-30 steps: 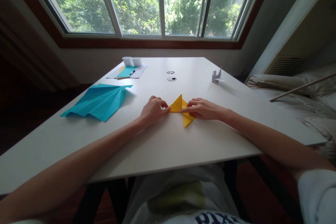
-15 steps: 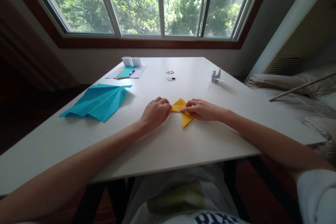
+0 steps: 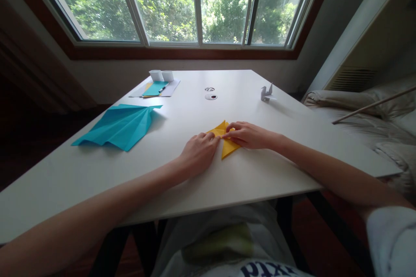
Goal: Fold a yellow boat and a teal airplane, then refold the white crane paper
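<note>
Yellow paper (image 3: 226,147) folded flat into pointy shape, lies on white bench (image 3: 195,181) near front middle. Left hand (image 3: 199,152) presses down on paper's left side, fingers flat, not clenched. Right hand (image 3: 248,135) presses paper's top right with fingertips; grip looks pinched on fold, hard to tell. Hands hide middle of paper. Big blue folded paper (image 3: 118,125) lies well apart on left. Two small white cups (image 3: 161,75) at far end; what's inside not seen. Small white paper bird (image 3: 266,92) stands far right.
</note>
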A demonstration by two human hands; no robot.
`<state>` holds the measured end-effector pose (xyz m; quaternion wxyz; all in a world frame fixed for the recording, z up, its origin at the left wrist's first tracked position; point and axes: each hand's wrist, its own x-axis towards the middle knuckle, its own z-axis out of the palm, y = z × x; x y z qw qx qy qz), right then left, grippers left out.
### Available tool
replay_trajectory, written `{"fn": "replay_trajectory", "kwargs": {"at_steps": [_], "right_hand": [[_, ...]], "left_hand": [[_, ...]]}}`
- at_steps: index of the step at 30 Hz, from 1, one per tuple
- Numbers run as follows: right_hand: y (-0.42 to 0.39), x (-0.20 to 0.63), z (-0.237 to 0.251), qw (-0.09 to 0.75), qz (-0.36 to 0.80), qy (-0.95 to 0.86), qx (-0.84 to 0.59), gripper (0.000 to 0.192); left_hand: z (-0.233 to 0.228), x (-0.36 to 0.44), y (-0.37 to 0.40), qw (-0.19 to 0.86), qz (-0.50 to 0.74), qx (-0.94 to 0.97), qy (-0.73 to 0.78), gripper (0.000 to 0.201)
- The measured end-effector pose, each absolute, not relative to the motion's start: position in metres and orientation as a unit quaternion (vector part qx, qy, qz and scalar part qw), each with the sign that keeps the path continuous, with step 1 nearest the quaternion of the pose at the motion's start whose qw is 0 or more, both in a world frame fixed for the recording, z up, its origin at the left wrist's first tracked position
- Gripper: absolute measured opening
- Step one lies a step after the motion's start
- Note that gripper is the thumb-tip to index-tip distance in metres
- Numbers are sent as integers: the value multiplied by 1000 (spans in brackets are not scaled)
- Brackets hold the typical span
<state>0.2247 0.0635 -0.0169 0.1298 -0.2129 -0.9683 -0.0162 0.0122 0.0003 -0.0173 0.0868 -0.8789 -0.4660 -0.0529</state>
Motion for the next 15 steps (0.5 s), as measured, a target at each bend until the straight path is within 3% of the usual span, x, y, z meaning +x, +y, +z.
{"fn": "replay_trajectory", "kwargs": {"at_steps": [8, 15], "right_hand": [[60, 217, -17, 92, -84, -952, -280, 42], [67, 218, -19, 66, -44, -928, -364, 52]], "left_hand": [[-15, 14, -1, 85, -45, -879, -468, 30], [-19, 13, -1, 101, -54, -873, -474, 32]]}}
